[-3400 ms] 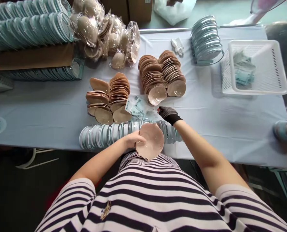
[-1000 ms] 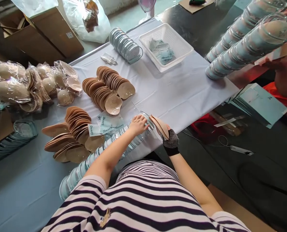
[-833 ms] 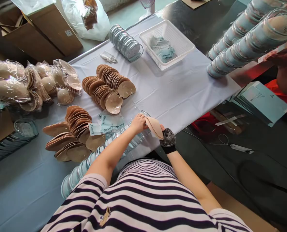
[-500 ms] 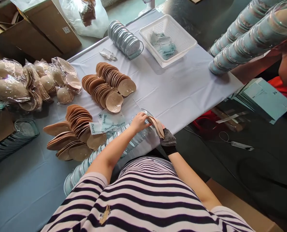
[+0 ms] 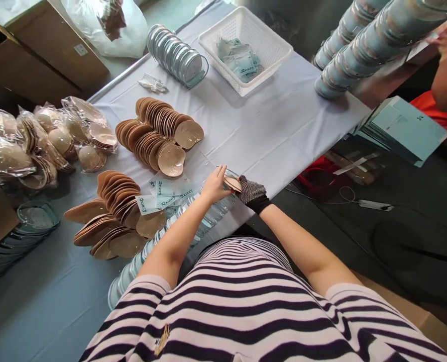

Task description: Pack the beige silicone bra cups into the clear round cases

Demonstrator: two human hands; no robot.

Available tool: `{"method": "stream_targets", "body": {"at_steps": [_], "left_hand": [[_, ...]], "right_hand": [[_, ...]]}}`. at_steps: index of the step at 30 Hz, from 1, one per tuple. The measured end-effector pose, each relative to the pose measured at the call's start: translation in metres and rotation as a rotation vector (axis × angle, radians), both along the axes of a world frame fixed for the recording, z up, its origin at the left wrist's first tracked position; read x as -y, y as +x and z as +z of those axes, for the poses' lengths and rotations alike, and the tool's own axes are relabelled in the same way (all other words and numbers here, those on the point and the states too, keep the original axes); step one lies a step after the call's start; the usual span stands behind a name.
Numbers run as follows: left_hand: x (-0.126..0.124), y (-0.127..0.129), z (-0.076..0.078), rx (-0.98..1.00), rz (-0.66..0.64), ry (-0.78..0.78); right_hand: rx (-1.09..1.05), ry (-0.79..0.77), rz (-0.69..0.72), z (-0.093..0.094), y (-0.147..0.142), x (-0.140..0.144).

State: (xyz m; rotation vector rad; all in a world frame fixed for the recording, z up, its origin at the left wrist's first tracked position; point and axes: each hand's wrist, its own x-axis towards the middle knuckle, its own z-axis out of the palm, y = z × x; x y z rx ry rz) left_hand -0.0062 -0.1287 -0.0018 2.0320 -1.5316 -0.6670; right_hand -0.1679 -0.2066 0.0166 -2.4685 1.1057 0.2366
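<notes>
A workshop: cardboard cartons (image 5: 53,48), rows of clear cases (image 5: 212,218), bagged beige cups (image 5: 10,155)

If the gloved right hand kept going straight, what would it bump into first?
The right hand would probably bump the beige pad first, with the left hand just past it, though depth is hard to judge.

And there on the table (image 5: 253,136) sat the basket (image 5: 261,30) at the back, packets (image 5: 244,63) inside it, a row of cases (image 5: 176,55) just left! Nearer came the rear stack of bra cups (image 5: 159,133) (bagged cups (image 5: 58,136) left of that), then the front stack (image 5: 121,216), loose packets (image 5: 166,193) beside it.
</notes>
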Motion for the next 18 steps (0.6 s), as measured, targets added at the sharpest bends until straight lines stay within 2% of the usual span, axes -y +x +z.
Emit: {"method": "stream_targets", "body": {"at_steps": [5, 8, 11, 13, 16, 18], "left_hand": [[-0.001, 0.0, -0.003, 0.017, -0.017, 0.038], [-0.001, 0.001, -0.002, 0.011, -0.026, 0.043], [-0.001, 0.002, 0.0, 0.006, -0.026, 0.055], [-0.002, 0.003, 0.001, 0.006, -0.032, 0.066], [-0.002, 0.002, 0.001, 0.036, -0.043, 0.06], [-0.003, 0.002, 0.001, 0.07, -0.051, 0.045]], "right_hand": [[0.08, -0.027, -0.026, -0.029, -0.022, -0.004], [0.092, -0.013, -0.089, -0.045, -0.017, -0.005], [0.145, 0.023, -0.145, -0.048, -0.007, -0.005], [0.221, 0.112, -0.209, -0.046, -0.005, -0.006], [0.325, 0.388, -0.374, -0.041, -0.007, -0.007], [0.344, 0.493, -0.452, -0.039, -0.007, -0.005]]}}
